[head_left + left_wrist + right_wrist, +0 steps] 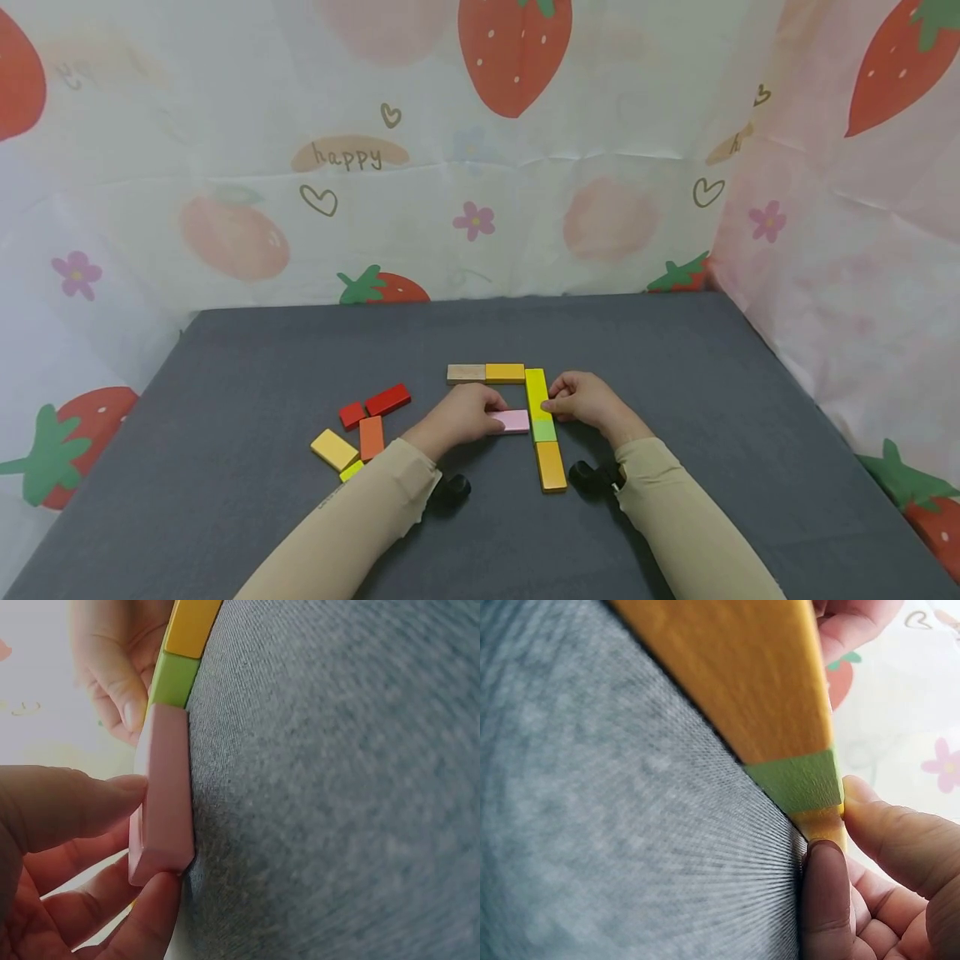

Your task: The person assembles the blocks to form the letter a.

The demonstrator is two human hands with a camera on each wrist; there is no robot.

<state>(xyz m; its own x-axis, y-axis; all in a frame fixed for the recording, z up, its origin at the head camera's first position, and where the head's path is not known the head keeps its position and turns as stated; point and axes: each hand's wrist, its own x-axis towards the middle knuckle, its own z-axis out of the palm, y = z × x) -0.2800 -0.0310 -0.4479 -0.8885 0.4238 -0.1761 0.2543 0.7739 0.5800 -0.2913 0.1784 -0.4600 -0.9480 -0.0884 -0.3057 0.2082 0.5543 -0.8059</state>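
Note:
My left hand (463, 414) holds a pink block (513, 422) between thumb and fingers; in the left wrist view the pink block (169, 787) lies lengthwise on the cloth. Its far end meets a light green block (543, 431) in the column. My right hand (588, 402) is at the column's right side, thumb and a bent finger on a bright yellow block (537, 392). The right wrist view shows that thumb (892, 829) at the block's upper edge. An orange-yellow block (551, 467) forms the column's near end.
A plain wood block (466, 373) and an amber block (505, 372) run left from the column's far end. Left lie loose red blocks (388, 399), an orange block (371, 437), a pale yellow block (334, 450) and a lime block (351, 471). Grey cloth (225, 417) covers the table.

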